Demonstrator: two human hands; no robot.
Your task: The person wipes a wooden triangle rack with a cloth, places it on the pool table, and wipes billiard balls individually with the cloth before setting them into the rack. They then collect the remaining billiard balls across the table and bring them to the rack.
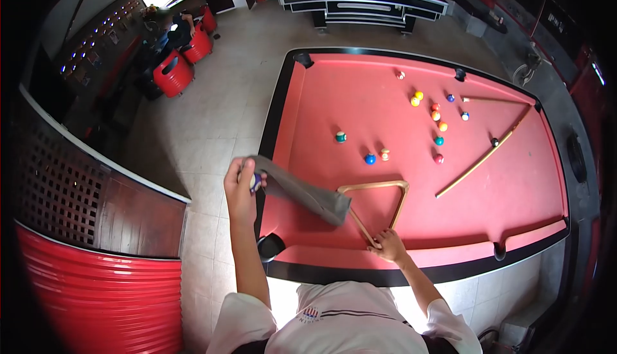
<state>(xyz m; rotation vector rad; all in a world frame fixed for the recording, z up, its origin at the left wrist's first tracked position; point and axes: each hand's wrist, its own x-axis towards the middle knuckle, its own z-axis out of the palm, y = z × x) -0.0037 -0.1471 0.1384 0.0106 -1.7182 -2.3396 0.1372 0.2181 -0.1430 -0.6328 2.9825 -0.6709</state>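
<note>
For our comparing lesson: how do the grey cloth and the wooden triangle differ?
The cloth is a soft-looking grey strip; the triangle is a stiff-looking, light-brown open frame. The cloth extends from the left hand, while the right hand grips the triangle's near corner. Both are hand-held.

White short-sleeved shirt (350, 335), dark stripes (357, 313)

A purple-and-white ball (256, 182) is peeking from your left grip (243, 182), a grey cloth (301, 194) is slanting over the pink counter (479, 203), and the wooden triangle (373, 184) is pointing one corner your way!
</note>
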